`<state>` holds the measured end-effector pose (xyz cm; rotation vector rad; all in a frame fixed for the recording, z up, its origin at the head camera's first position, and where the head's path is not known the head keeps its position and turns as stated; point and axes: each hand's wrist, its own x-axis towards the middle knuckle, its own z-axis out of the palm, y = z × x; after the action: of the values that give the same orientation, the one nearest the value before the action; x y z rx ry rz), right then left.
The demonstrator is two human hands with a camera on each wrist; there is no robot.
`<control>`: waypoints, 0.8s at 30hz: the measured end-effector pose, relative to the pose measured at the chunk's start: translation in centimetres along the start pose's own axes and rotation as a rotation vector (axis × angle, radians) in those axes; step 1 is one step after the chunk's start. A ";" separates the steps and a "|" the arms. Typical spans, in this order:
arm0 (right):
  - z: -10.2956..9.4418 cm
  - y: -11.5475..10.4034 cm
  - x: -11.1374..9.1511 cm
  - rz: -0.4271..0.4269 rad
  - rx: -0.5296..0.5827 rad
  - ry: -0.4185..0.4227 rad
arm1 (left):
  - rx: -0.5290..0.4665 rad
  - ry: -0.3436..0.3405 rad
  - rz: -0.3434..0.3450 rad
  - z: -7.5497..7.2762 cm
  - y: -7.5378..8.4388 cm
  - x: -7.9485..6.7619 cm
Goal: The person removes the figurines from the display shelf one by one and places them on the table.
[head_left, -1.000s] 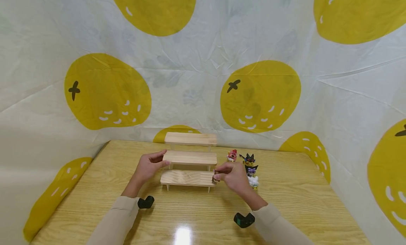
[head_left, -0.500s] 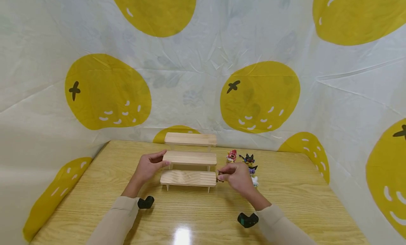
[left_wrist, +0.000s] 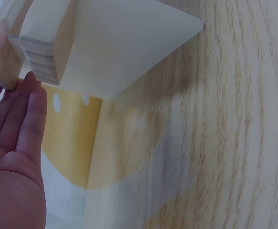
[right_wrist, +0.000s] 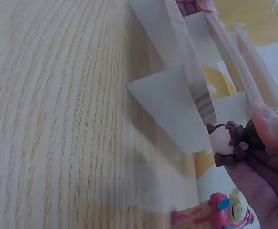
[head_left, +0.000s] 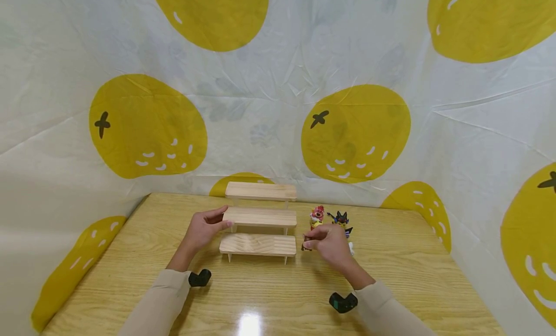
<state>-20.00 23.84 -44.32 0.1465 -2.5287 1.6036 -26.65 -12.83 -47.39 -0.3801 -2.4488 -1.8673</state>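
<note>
A three-tier wooden display stand (head_left: 258, 244) stands on the table. My left hand (head_left: 204, 228) grips the left end of its middle shelf (head_left: 259, 216), thumb on one side and fingers on the other. Just off the right end of the lowest shelf, my right hand (head_left: 329, 243) pinches a small brown figurine (head_left: 306, 243) between thumb and fingers. The right wrist view shows this figurine (right_wrist: 222, 140) with a pale rounded belly, close beside the shelf's end; its upper part is partly covered by my thumb.
Beyond my right hand stand a pink figurine (head_left: 317, 216) with a red top and a black-eared figurine (head_left: 341, 217). A white figurine (head_left: 351, 248) and a dark one (head_left: 349, 232) are mostly hidden behind the hand. A fruit-patterned cloth (head_left: 256, 109) hangs behind the table (head_left: 269, 297).
My right hand has moved rightward with the brown figurine, from over the lowest shelf's right end to just beside it. The left hand and the stand have stayed put.
</note>
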 end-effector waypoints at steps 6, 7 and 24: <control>-0.2 0.4 0.0 0.011 -0.030 0.012 | -0.001 0.000 -0.005 0.0 0.0 0.0; -0.2 0.4 0.0 0.013 -0.031 0.011 | -0.002 0.001 -0.006 0.0 0.0 0.0; -0.4 0.9 -0.2 0.018 -0.108 0.033 | -0.006 0.001 -0.010 0.0 0.0 0.2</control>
<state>-19.90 24.62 -44.94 0.0852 -2.5911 1.4588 -26.79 -12.81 -47.33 -0.3684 -2.4493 -1.8787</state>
